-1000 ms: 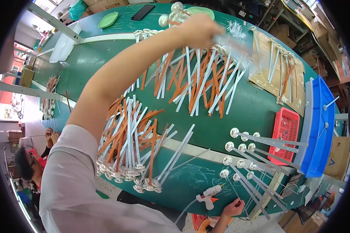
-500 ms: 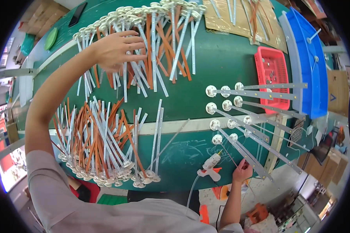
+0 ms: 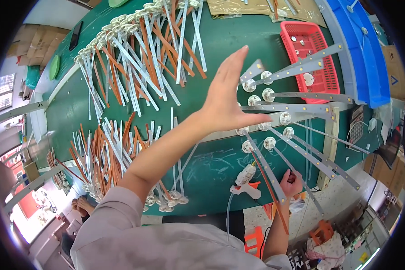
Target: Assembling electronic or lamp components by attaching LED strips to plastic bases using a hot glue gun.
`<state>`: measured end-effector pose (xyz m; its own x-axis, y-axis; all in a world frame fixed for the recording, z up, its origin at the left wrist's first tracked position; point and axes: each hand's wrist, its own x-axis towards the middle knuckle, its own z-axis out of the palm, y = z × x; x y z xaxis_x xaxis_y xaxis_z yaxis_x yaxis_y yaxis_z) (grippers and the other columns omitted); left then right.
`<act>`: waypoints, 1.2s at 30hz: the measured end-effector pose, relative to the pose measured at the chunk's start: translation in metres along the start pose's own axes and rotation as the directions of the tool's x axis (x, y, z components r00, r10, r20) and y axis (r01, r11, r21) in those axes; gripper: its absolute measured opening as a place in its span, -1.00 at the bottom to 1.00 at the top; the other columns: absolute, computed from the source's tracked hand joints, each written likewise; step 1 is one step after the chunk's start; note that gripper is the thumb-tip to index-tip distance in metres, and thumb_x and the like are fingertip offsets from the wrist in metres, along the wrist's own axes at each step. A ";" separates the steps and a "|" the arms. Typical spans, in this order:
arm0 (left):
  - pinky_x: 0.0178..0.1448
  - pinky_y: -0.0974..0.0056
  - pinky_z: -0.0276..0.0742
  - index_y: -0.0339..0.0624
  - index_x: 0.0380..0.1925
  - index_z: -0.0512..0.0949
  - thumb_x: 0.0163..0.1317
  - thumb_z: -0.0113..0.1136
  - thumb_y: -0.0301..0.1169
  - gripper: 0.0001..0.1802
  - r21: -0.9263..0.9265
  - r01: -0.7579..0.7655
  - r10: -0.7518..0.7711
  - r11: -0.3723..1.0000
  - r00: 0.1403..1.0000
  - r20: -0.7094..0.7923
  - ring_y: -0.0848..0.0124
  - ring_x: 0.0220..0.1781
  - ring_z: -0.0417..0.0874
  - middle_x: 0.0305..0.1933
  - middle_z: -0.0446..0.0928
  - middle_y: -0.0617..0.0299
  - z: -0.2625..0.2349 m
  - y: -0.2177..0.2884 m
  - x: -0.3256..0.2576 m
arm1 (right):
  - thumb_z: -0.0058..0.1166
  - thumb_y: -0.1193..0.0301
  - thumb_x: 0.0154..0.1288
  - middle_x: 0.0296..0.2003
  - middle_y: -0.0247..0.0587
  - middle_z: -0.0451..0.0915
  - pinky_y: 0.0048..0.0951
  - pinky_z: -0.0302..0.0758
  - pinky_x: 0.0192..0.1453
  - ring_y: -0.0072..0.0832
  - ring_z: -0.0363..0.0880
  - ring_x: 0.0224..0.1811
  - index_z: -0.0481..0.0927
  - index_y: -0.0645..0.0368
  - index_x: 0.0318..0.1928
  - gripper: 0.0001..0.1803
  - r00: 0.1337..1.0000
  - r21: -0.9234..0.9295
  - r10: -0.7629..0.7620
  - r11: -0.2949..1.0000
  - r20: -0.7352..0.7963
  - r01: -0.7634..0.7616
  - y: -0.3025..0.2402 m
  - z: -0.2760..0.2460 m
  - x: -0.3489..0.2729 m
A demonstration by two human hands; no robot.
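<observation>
My left hand [image 3: 225, 96] reaches across the table with thumb and fingers spread, holding nothing. It is beside a group of light strips [image 3: 301, 108] with white round bases [image 3: 285, 118], which fan out to the right; one strip tip [image 3: 253, 70] near its fingers is blurred. My right hand [image 3: 291, 182] is low on the right, fingers curled; what they hold, if anything, is hidden. A brown-edged strip [image 3: 274, 193] passes beside its wrist. Left of that hand, a white glue gun [image 3: 246, 174] with orange parts rests on the green table [image 3: 207, 168].
Piles of white and brown strips lie at the far left [image 3: 139, 67] and near left [image 3: 108, 157]. A red basket [image 3: 330, 83] with small round pieces stands beside a blue tray [image 3: 369, 76]. Another person's hand [image 3: 82, 206] shows at the left edge. A phone [image 3: 75, 36] lies far left.
My left hand has moved from the far strip pile rightward to the fanned-out strips. My right hand stays low on the right, fingers still curled. The whole view has shifted.
</observation>
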<state>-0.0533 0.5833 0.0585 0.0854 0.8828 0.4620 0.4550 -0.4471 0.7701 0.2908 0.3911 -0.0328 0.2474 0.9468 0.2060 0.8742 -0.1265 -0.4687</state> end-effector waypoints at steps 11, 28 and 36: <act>-0.29 0.19 0.55 -0.18 0.16 0.34 -0.13 0.44 -0.36 -0.22 0.010 0.019 -0.019 1.000 1.000 0.008 0.17 -0.39 0.64 -0.31 0.61 0.06 0.083 0.000 0.052 | 0.24 0.49 0.05 -0.58 -0.22 0.52 -0.51 0.38 -0.56 -0.45 0.50 -0.63 0.57 0.27 -0.41 -0.87 0.988 0.034 -0.145 0.989 -0.053 0.147 0.010 0.001 0.000; -0.32 0.23 0.49 -0.26 -0.40 0.53 0.30 0.07 -0.17 -0.66 -0.160 0.433 -0.366 0.887 0.870 0.329 0.36 -0.44 0.62 -0.53 0.54 0.14 -0.071 -0.029 0.036 | 0.12 0.40 0.30 -0.56 -0.19 0.49 -0.44 0.38 -0.50 -0.43 0.40 -0.60 0.52 0.26 -0.35 -0.83 0.998 -0.010 -0.057 0.998 -0.014 0.057 -0.001 0.003 -0.006; -0.28 0.28 0.49 -0.20 -0.28 0.55 0.35 -0.01 -0.26 -0.75 -0.190 0.350 -0.376 0.917 0.918 -0.123 0.51 -0.36 0.56 -0.32 0.56 0.13 -0.214 0.010 -0.012 | 0.09 0.37 0.32 -0.61 -0.17 0.44 -0.38 0.31 -0.56 -0.36 0.38 -0.63 0.48 0.26 -0.36 -0.80 0.993 -0.072 -0.115 0.991 -0.022 0.113 0.010 0.004 -0.002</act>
<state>-0.2395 0.5373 0.1551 -0.2018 0.9611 0.1886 0.2785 -0.1282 0.9518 0.2975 0.3892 -0.0418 0.1543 0.9484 0.2771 0.9243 -0.0395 -0.3796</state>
